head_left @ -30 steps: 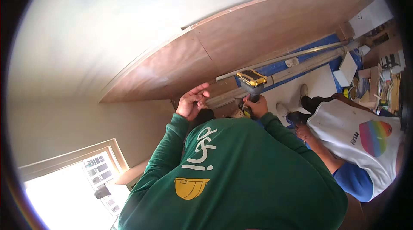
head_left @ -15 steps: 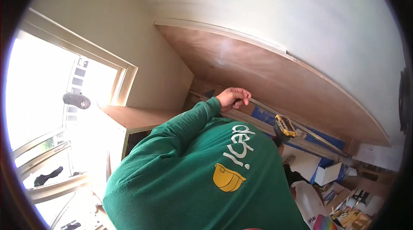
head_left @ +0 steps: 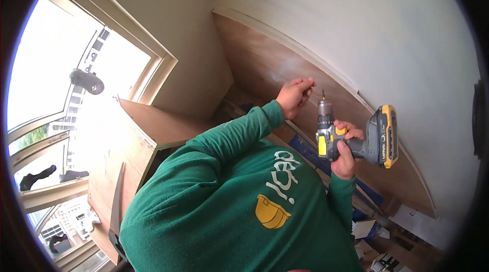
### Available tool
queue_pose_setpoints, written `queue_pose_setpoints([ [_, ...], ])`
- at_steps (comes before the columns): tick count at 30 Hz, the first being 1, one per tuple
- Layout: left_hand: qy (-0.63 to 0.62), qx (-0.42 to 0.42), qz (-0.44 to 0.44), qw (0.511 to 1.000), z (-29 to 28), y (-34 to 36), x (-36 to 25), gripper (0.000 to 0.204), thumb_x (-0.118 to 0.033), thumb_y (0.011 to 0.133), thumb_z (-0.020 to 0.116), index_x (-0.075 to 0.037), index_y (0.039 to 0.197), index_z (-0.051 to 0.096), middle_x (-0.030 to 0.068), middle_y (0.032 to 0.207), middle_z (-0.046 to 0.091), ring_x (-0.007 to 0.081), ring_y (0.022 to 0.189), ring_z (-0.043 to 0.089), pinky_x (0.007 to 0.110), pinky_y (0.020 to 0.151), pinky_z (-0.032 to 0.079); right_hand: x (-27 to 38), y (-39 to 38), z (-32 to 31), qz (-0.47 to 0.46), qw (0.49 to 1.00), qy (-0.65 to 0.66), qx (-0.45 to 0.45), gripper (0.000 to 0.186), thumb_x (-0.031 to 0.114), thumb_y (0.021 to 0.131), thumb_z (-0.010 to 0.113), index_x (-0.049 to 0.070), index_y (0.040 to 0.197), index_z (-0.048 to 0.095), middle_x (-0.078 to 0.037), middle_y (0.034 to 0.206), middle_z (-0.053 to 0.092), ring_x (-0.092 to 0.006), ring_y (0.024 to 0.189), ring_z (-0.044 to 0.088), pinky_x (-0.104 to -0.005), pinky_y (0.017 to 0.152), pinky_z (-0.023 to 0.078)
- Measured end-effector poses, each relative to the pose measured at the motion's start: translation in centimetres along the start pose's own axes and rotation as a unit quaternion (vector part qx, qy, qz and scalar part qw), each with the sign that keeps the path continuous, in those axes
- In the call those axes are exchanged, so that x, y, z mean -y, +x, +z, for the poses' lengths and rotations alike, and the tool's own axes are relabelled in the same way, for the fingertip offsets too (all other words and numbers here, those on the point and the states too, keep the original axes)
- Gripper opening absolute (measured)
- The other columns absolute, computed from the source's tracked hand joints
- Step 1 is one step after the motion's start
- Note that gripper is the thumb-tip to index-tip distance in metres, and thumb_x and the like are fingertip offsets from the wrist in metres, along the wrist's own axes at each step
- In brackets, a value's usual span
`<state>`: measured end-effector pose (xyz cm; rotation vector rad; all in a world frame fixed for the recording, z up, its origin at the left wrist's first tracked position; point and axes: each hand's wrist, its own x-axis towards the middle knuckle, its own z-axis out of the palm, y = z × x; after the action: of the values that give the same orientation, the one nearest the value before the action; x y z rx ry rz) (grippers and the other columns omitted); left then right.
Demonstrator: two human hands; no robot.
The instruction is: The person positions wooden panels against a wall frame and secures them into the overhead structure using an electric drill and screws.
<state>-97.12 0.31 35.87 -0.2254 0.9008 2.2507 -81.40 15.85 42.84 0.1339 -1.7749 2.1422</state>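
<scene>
Here, the right hand [head_left: 344, 156] wraps its fingers [head_left: 351, 130] tightly around the grip of a yellow-and-black cordless drill [head_left: 351, 137], whose bit points up toward a brown wooden panel [head_left: 265, 63] set against the white wall [head_left: 387, 32]. The left hand [head_left: 294, 97], fingers pinched together, touches the panel just beside the bit. A window [head_left: 76, 93] lies at left.

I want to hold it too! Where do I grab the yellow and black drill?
Grab the drill by its grey handle, between body and battery pack, where a person's hand wraps it now. Come from the battery end: the pointy bit sticks out up front, toward the wooden panel.
</scene>
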Motion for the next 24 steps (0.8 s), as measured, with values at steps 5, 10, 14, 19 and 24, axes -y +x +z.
queue_pose_setpoints([
  [5, -0.021, -0.003, 0.052, 0.998, 1.4, 0.0, -1.5, 0.018, -0.023, 0.098, 0.062, -0.005, 0.096, 0.066, -0.0032, 0.076, 0.056, 0.0046, 0.056, 0.036, 0.021, 0.051, 0.03, 0.2, 2.0, 2.1, -0.005, 0.999, 0.025, 0.031, 0.027, 0.004, 0.077, 0.056, 0.007, 0.102, 0.046, -0.021, 0.112, 0.056, -0.0349, 0.117, 0.053, -0.0523, 0.107, 0.038],
  [10, 0.028, -0.031, 0.082, 0.996, 1.1, -0.8, -2.4, 0.024, -0.027, 0.097, 0.065, -0.003, 0.099, 0.066, -0.0026, 0.076, 0.055, 0.0039, 0.054, 0.035, 0.02, 0.05, 0.029, 0.0, 1.5, 2.0, -0.018, 0.999, 0.024, 0.021, 0.028, 0.002, 0.076, 0.057, 0.005, 0.101, 0.045, -0.022, 0.11, 0.056, -0.0343, 0.113, 0.055, -0.0526, 0.107, 0.039],
  [14, 0.059, -0.03, 0.039, 0.997, 1.3, 0.0, -1.7, 0.026, -0.03, 0.096, 0.066, -0.004, 0.094, 0.065, -0.0036, 0.074, 0.053, 0.0041, 0.053, 0.035, 0.021, 0.048, 0.029, -0.6, 1.0, 1.8, -0.016, 0.999, 0.033, 0.006, 0.028, 0.0, 0.077, 0.056, 0.004, 0.102, 0.044, -0.023, 0.111, 0.055, -0.0338, 0.113, 0.054, -0.0518, 0.107, 0.039],
  [19, 0.079, -0.033, 0.041, 0.995, 1.2, 1.5, -0.3, 0.029, -0.032, 0.095, 0.068, -0.005, 0.088, 0.064, -0.0047, 0.061, 0.046, 0.0042, 0.047, 0.034, 0.023, 0.046, 0.027, -1.0, 0.4, 2.3, -0.015, 0.999, 0.015, -0.031, 0.027, 0.004, 0.077, 0.054, 0.005, 0.102, 0.045, -0.023, 0.111, 0.056, -0.0353, 0.113, 0.054, -0.0525, 0.107, 0.038],
  [24, 0.095, -0.029, 0.065, 0.993, 2.5, 0.9, -0.9, 0.027, -0.032, 0.095, 0.066, -0.007, 0.087, 0.064, -0.0052, 0.063, 0.046, 0.0037, 0.05, 0.036, 0.024, 0.048, 0.03, -1.3, 0.3, 2.8, -0.041, 0.997, 0.026, -0.058, 0.026, 0.004, 0.078, 0.053, 0.006, 0.102, 0.045, -0.023, 0.112, 0.055, -0.0344, 0.114, 0.053, -0.0522, 0.107, 0.038],
])
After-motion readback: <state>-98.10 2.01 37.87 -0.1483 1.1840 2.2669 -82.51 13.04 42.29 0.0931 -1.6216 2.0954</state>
